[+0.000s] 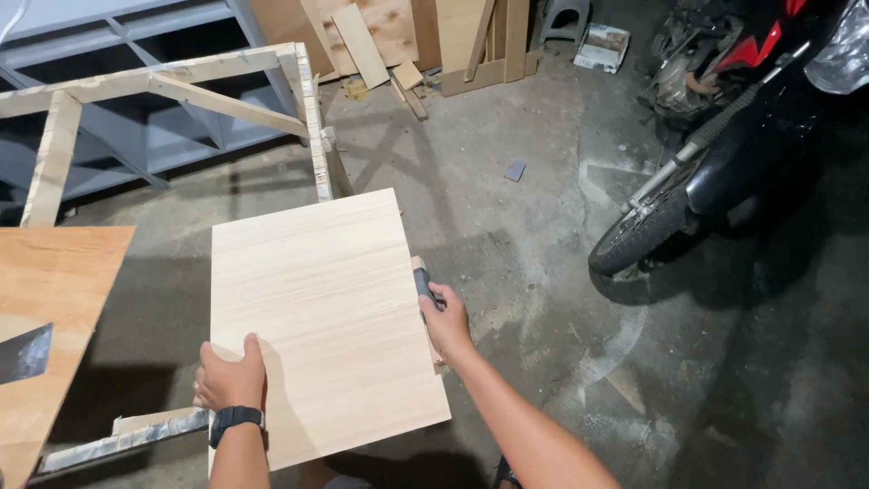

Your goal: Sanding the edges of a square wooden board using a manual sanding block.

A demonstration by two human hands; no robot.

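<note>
A pale rectangular wooden panel (317,308) lies flat in front of me, resting on a rough wooden frame (308,109). My left hand (232,376), with a black watch on the wrist, grips the panel's near left edge, thumb on top. My right hand (446,319) presses a small dark sanding block (423,283) against the panel's right edge.
A brown plywood sheet (50,299) lies at the left with a dark scrap on it. A motorcycle (724,118) stands at the right on the concrete floor. Boards and offcuts (407,45) lean at the back wall. Grey shelving (118,127) stands behind the frame.
</note>
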